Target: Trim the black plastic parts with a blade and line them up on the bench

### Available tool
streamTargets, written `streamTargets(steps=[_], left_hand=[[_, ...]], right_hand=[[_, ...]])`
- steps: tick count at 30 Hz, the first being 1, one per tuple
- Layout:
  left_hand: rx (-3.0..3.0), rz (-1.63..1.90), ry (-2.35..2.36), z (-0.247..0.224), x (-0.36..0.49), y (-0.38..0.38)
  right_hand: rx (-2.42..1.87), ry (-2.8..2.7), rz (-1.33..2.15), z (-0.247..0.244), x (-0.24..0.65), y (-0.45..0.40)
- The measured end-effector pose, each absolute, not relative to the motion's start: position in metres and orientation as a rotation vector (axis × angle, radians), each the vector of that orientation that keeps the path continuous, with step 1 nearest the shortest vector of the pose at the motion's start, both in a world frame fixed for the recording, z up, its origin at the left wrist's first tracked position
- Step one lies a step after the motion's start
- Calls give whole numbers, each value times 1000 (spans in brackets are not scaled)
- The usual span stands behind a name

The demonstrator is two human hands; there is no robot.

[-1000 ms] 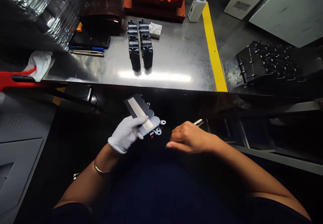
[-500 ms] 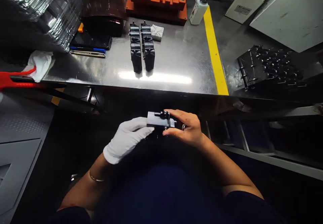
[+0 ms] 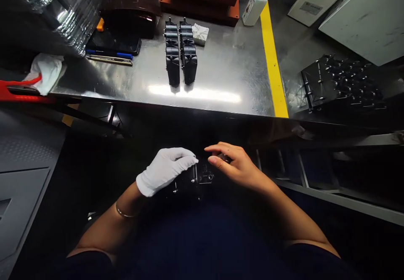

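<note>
In a white glove, my left hand (image 3: 167,168) pinches the upper edge of a black moulded plastic part (image 3: 205,178). The part hangs below the fingertips, in front of my dark clothing; its outline is hard to make out, but shiny pins and a small round boss show. My bare right hand (image 3: 232,160) is just to the right of the part, thumb and forefinger apart. Its other fingers are partly hidden behind the thumb. On the metal bench above, two similar long black parts (image 3: 172,54) (image 3: 188,54) lie side by side.
A crumpled white pad (image 3: 200,34) lies beside the two parts, below an orange fixture (image 3: 202,2). A white dispenser bottle (image 3: 255,7) stands near yellow tape (image 3: 274,61). More pinned black parts (image 3: 353,80) lie at right. Pens (image 3: 109,57) and wrapped trays (image 3: 63,14) are left.
The black part has been turned, so its smooth light-catching face no longer shows and its pinned side does. My right hand has let go and moved slightly right. The view has shifted a little.
</note>
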State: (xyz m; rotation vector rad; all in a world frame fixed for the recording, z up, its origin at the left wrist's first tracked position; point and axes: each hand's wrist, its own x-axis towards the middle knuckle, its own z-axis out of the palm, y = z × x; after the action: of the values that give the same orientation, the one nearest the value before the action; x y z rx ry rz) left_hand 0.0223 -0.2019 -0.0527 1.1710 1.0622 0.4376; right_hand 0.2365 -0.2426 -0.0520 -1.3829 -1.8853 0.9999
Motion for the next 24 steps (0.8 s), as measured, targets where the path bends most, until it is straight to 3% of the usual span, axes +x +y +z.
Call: streamTargets(steps=[5,11,24], left_hand=[[1106,422,1063,-52,21,-202],[1072,394,1050,-53,20,-202],[1058,432,1054,-52,18,-203]], right_hand=[[-1421,-1829,1156,-58,237,-249],[-1251,-1954,937,-69,233,-260],[-1183,-1803,1209,-54,235,-262]])
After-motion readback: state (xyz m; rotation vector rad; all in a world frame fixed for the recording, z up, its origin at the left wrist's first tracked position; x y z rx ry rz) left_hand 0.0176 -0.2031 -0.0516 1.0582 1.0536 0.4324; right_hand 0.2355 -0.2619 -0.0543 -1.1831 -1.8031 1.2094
